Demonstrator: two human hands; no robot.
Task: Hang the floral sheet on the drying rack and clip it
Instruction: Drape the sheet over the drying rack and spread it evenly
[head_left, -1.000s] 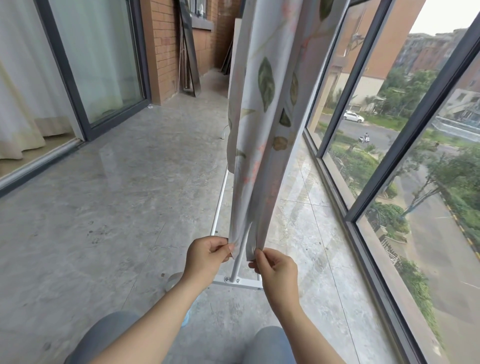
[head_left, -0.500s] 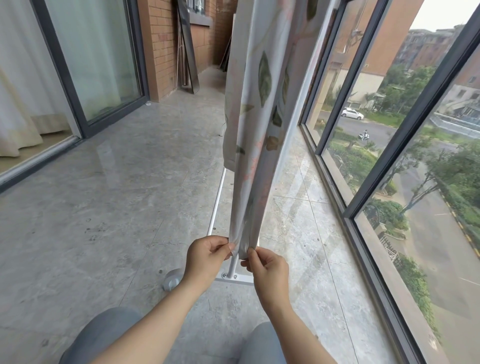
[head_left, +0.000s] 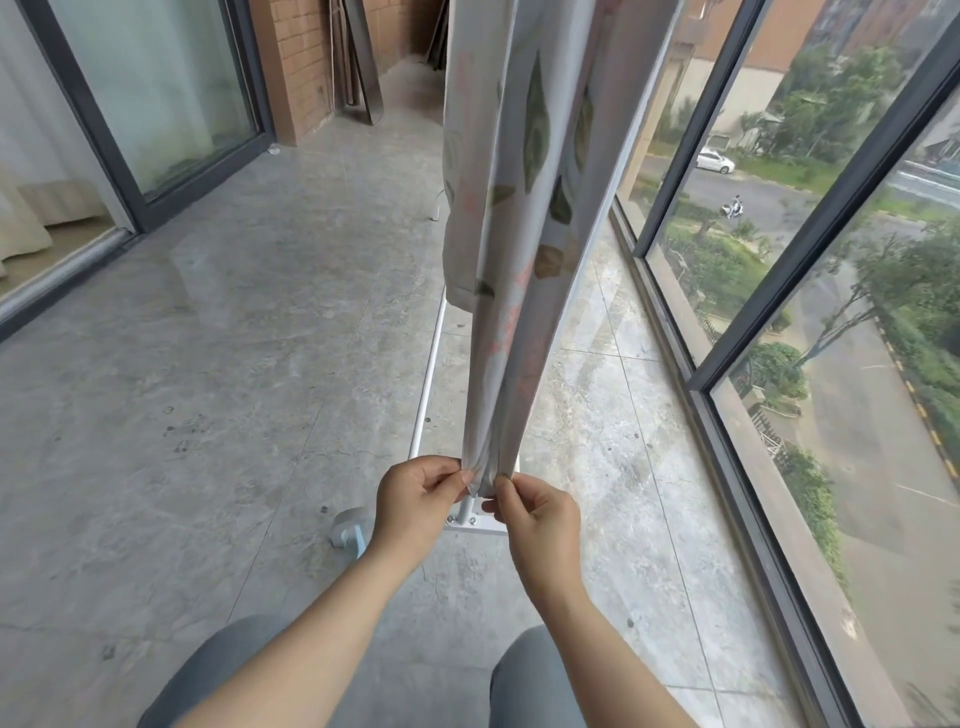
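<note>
On a grey tiled balcony floor, seen from the head camera, the floral sheet hangs straight down in two long layers from above the top edge of the picture, with a shorter fold ending higher up on its left side. It is pale, printed with green leaves and faint pink blooms. The left hand pinches the bottom hem of the left layer, its fingers curled against the thumb. The right hand pinches the right layer's hem in the same way, just beside the left. Of the white drying rack only the low parts show: a rail running away along the floor and a cross foot under the hands, with a pale caster wheel at its left. Its top bar is out of view. Grey trouser knees fill the bottom edge. A sliding glass door and a brick wall stand to the left, and a dark-framed window to the right looks over a street with a white car
</note>
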